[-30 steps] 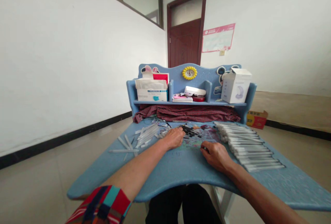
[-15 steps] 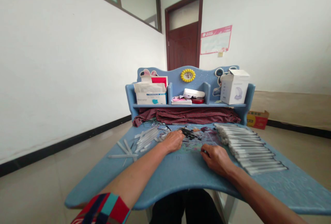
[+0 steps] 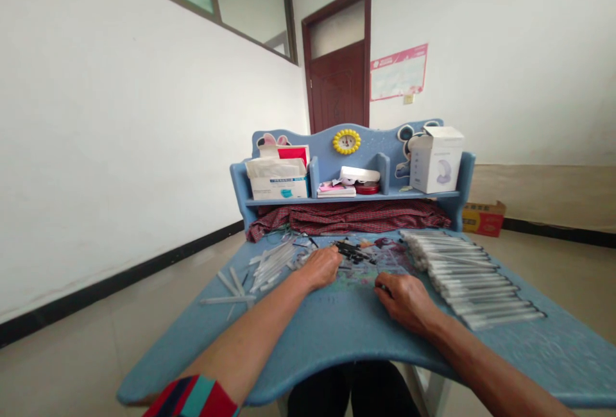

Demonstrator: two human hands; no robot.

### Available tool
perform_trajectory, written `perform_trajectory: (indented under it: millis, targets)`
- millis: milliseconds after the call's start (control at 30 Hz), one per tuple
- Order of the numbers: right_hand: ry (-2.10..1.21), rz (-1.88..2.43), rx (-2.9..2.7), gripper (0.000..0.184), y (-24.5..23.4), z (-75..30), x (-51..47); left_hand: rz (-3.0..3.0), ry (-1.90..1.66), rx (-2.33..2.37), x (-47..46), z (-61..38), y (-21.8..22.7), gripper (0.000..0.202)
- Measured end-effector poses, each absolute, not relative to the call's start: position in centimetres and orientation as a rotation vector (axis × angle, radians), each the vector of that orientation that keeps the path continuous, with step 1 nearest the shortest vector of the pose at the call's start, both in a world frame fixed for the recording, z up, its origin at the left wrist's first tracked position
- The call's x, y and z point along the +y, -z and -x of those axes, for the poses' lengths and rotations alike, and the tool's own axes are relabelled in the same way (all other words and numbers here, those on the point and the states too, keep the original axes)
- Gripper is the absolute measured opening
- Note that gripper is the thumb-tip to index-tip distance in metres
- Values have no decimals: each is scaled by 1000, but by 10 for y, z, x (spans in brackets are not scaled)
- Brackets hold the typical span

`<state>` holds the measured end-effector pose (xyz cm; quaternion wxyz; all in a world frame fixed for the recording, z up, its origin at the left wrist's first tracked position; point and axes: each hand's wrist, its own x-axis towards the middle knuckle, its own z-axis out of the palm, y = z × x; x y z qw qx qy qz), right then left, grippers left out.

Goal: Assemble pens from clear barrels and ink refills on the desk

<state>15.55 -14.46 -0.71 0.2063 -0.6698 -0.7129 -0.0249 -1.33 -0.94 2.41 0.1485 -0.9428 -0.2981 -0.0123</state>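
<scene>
- A brown door [image 3: 338, 86] is set in the far corner of a white-walled room, behind a blue desk [image 3: 317, 333].
- The left hand [image 3: 323, 267] has its fingers drawn together at the near left side of the black parts [image 3: 357, 253]; I cannot tell whether they pinch a piece.
- The right hand [image 3: 403, 298] is curled narrow between those parts and the pens [image 3: 474, 279]; what it holds, if anything, is hidden.
- The parts could scatter if the left fingers rake the heap, as the pieces lie loose and crossed.
- The pens, stacked just beside the right forearm, could roll out of line if that arm swings outward.
- The clear tubes [image 3: 272, 268] lie fanned beyond the left forearm, which might knock the nearest askew.
- Along the back, a checked cloth [image 3: 346, 215] is bunched under a shelf [image 3: 321, 149] with 2 boxes at its ends and a yellow clock [image 3: 346, 142] above.
- A carton [image 3: 485, 220] sits on the floor at right.
</scene>
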Motion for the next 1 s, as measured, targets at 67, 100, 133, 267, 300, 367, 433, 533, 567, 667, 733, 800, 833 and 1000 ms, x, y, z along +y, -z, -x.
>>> perform_trajectory:
  millis: [67,100,133,267,300,367,433,533,567,667,733,800,833,1000]
  targets:
    - [55,1872,-1975,23,7,-156,-144,2704,28,-851,-9,13,-24,24]
    - [50,1874,-1971,23,6,-156,-144,2701,23,-847,-9,13,-23,24]
    - [45,1878,-1973,23,4,-156,-144,2698,18,-844,-9,13,-23,23]
    - [75,1911,-2066,24,-7,-153,-146,2705,-9,-811,-12,13,-23,23]
    - [94,1922,-2097,26,-11,-152,-146,2712,-13,-791,-14,13,-23,23]
    - [127,1941,-2139,27,-20,-149,-143,2725,-14,-751,-17,13,-23,22]
    - [138,1967,-2156,28,-29,-147,-136,2734,-8,-731,-19,14,-24,21]
    - [122,2034,-2159,25,-40,-143,-116,2767,-2,-741,-19,14,-27,22]
    - [120,2061,-2152,24,-43,-142,-107,2783,4,-746,-19,15,-28,22]
    - [157,2107,-2120,25,-49,-141,-76,2827,13,-763,-17,16,-31,21]
    - [178,2110,-2114,26,-52,-141,-54,2842,12,-765,-16,17,-32,21]
    - [206,2098,-2126,27,-54,-139,-32,2838,8,-762,-16,18,-31,21]
    - [222,2088,-2139,27,-54,-137,-21,2828,9,-760,-15,18,-30,20]
    - [251,2049,-2240,24,-50,-127,23,2775,-17,-751,-16,21,-28,19]
